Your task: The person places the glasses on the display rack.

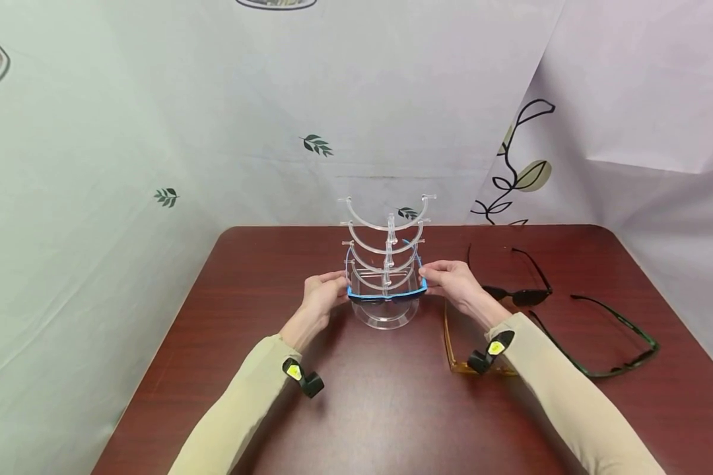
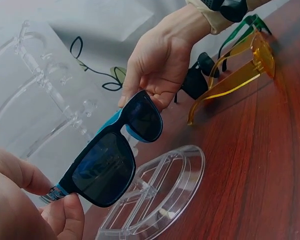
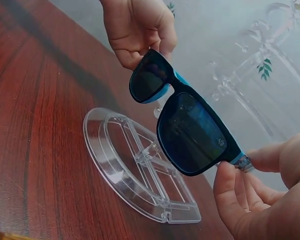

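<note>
Two pale sleeves (image 1: 240, 396) extend from the near side over the dark red surface (image 1: 392, 409). A clear tiered stand (image 1: 386, 324) is set upright on it. Just near of the stand's lower tiers, above its base, are the blue-edged sunglasses (image 1: 386, 297), lenses facing near, temples running far along either side, long axis left to right. Left hand (image 1: 323, 295) and right hand (image 1: 460, 287) each pinch one end by the hinge, probably for level, even support; whether the stand bears weight, I cannot tell.

stand (image 1: 389, 254) on table (image 1: 392, 409), sunglasses (image 1: 387, 297) at its front, three other pairs (image 1: 530, 298) at right
</note>
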Demonstrator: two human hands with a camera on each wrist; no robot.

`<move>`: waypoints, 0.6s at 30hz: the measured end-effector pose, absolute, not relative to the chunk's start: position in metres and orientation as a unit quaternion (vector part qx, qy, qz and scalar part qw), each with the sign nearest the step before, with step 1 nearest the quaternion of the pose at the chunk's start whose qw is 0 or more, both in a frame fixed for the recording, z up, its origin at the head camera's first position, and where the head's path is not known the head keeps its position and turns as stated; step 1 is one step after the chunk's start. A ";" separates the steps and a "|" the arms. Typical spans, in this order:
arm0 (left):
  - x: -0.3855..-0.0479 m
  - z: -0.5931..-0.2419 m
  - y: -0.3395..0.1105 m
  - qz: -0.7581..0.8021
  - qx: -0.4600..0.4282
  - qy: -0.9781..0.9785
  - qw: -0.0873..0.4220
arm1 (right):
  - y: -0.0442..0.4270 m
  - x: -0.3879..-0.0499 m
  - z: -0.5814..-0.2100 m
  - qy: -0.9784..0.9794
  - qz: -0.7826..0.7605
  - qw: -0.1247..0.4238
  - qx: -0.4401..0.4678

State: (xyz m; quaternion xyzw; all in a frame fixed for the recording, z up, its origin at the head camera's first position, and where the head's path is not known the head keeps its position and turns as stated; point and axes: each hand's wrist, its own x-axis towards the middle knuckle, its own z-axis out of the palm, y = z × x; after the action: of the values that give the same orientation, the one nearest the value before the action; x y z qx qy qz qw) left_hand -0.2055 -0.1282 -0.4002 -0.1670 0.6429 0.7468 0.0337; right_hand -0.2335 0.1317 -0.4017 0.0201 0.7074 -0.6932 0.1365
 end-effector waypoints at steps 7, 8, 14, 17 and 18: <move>-0.211 -0.402 -0.129 0.747 -0.166 0.642 0.030 | 0.128 -0.239 -0.403 0.703 -0.697 0.134 0.036; -0.211 -0.402 -0.129 0.747 -0.166 0.643 0.030 | 0.127 -0.240 -0.404 0.702 -0.698 0.134 0.038; -0.215 -0.405 -0.129 0.746 -0.166 0.644 0.027 | 0.127 -0.244 -0.406 0.695 -0.704 0.136 0.045; -0.216 -0.406 -0.129 0.746 -0.168 0.644 0.027 | 0.126 -0.245 -0.407 0.694 -0.705 0.137 0.046; -0.216 -0.406 -0.129 0.746 -0.169 0.644 0.027 | 0.126 -0.245 -0.407 0.694 -0.705 0.137 0.047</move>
State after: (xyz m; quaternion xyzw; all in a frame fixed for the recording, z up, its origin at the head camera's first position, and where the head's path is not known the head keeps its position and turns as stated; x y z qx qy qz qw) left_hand -0.2159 -0.1290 -0.4063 -0.1687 0.6439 0.7458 0.0270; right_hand -0.2447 0.1262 -0.4071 0.0472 0.6938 -0.7054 0.1374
